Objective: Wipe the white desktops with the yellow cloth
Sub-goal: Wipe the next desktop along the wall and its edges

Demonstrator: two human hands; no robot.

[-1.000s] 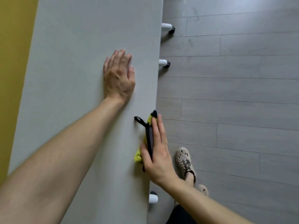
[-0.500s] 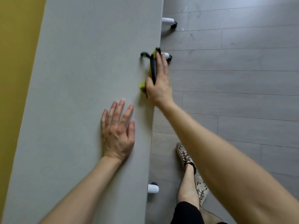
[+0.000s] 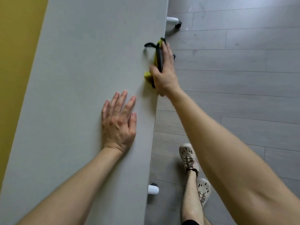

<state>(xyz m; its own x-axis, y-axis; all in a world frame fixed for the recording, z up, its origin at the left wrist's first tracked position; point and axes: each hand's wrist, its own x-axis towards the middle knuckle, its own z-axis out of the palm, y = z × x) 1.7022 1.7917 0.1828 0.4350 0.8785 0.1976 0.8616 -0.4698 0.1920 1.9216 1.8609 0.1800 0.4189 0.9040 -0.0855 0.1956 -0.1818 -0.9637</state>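
At the right edge of a white desktop (image 3: pixel 78 88), the right hand (image 3: pixel 164 77) presses a yellow cloth with black strap (image 3: pixel 147 76), fingers straight and together; the left hand (image 3: pixel 118 125) rests flat nearby, fingers spread.

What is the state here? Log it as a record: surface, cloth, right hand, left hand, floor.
surface: white desktop, its long right edge beside the grey plank floor
cloth: yellow cloth with a black strap, at the desktop's right edge
right hand: straight fingers press the cloth at that edge
left hand: flat on the desktop, fingers spread, holding nothing
floor: beige shoes; white desk leg on a caster
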